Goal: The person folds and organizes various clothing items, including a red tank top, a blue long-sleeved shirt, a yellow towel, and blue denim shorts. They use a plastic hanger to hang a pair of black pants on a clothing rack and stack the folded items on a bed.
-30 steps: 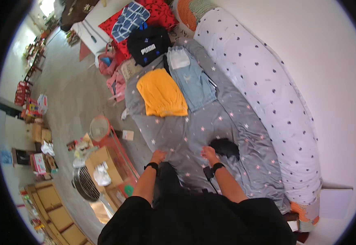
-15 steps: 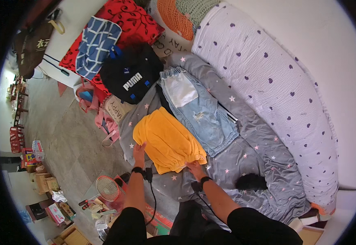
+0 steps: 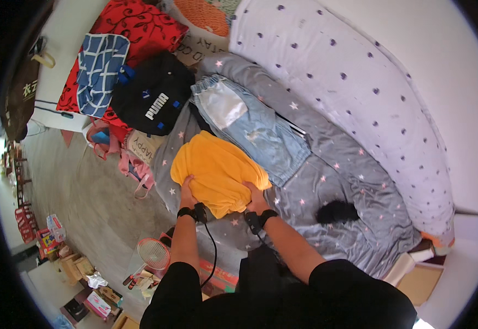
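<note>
A folded yellow garment (image 3: 217, 170) lies on a grey star-patterned bedspread (image 3: 337, 175), its near side bunched and rumpled. My left hand (image 3: 187, 193) grips its near left edge. At the near right edge my right hand (image 3: 256, 198) is closed on the cloth, the thumb on top and the other fingers partly hidden under it. Beyond the garment and to its right lie light-blue denim bottoms (image 3: 261, 140) with a pale patch. Both my wrists wear black bands with cables.
A black backpack (image 3: 154, 93), a red patterned cushion (image 3: 135, 27) and a blue checked cloth (image 3: 102, 71) lie at the far left. A long white heart-print bolster (image 3: 354, 82) lines the wall. Nearer are a black fluffy item (image 3: 337, 212) and a badminton racket (image 3: 154, 253).
My right hand has moved up and slightly left and now grips the garment. The cloth has bunched between my hands. The whole view has shifted a little.
</note>
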`<state>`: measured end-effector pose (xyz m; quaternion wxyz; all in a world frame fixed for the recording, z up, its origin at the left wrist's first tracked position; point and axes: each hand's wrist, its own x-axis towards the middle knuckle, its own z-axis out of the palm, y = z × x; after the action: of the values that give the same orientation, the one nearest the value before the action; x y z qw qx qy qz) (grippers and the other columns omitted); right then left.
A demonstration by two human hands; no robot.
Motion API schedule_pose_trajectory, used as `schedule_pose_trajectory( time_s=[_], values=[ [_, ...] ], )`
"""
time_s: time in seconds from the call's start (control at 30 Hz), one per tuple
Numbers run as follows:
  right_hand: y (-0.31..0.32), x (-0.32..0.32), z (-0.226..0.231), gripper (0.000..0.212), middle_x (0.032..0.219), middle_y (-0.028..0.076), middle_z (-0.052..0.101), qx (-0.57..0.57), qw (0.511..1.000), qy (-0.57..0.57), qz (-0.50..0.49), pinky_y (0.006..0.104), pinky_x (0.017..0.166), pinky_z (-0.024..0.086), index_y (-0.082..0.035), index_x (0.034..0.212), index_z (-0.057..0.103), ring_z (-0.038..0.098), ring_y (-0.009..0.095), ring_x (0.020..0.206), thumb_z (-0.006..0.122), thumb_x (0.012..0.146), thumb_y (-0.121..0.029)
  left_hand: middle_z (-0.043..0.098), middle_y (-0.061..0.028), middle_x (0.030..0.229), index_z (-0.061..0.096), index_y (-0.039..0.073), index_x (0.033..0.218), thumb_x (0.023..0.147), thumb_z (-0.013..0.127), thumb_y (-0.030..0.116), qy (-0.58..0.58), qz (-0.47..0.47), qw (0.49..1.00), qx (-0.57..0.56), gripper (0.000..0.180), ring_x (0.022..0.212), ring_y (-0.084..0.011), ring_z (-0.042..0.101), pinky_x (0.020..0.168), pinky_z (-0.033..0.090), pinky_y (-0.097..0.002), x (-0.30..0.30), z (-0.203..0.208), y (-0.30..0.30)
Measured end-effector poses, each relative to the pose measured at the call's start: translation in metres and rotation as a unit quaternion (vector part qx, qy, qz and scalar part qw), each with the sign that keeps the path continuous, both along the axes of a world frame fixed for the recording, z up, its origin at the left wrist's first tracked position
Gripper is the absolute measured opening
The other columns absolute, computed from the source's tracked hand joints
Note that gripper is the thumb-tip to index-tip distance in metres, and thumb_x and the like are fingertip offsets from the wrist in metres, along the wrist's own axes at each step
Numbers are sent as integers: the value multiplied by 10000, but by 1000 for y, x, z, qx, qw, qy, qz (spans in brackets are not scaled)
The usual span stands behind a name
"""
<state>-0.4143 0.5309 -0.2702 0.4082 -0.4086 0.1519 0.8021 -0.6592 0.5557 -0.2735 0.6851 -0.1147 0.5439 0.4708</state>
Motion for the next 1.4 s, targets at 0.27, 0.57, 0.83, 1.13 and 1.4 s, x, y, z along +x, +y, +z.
schedule_pose_trajectory(
  time_s=[0.27,0.57,0.83,1.13,1.4],
  values=[
    [-84,102,96,500,1120,120,567,39,996,-80,-4,387,861,486,-41,1196,466,559,260,1028,672,776,-217,549,-102,1161,512,84,1133,774,588,200,-26,-4,987,157,385,1068,-291,521,913,429,-431,84,112,-79],
    [-284,265,159,649,1311,72,458,142,982,-18,-119,428,987,366,-111,1321,377,455,248,1179,572,824,-480,531,-93,1188,479,82,1187,796,562,232,-54,-179,943,274,427,1082,-271,507,919,416,-403,307,280,-207],
    [-516,405,214,923,1456,31,255,372,843,114,-372,451,1083,192,-175,1400,264,250,249,1326,458,700,-744,462,-105,1278,444,119,1248,797,564,349,-264,-416,836,241,520,1153,-300,456,962,384,-463,569,371,-399],
    [-791,556,257,733,1264,110,506,370,559,-55,-740,443,1003,365,-111,1281,434,506,263,1135,576,754,-601,244,-101,1438,212,197,1393,836,461,563,-346,-604,672,251,711,1286,-284,284,1050,268,-457,774,375,-634],
    [-914,590,300,611,1233,76,532,354,446,-118,-813,414,973,391,-127,1242,469,530,233,1098,577,784,-515,387,-107,1361,375,99,1325,831,482,533,-405,-677,587,183,667,1214,-312,395,1016,318,-467,899,377,-767]
  ],
)
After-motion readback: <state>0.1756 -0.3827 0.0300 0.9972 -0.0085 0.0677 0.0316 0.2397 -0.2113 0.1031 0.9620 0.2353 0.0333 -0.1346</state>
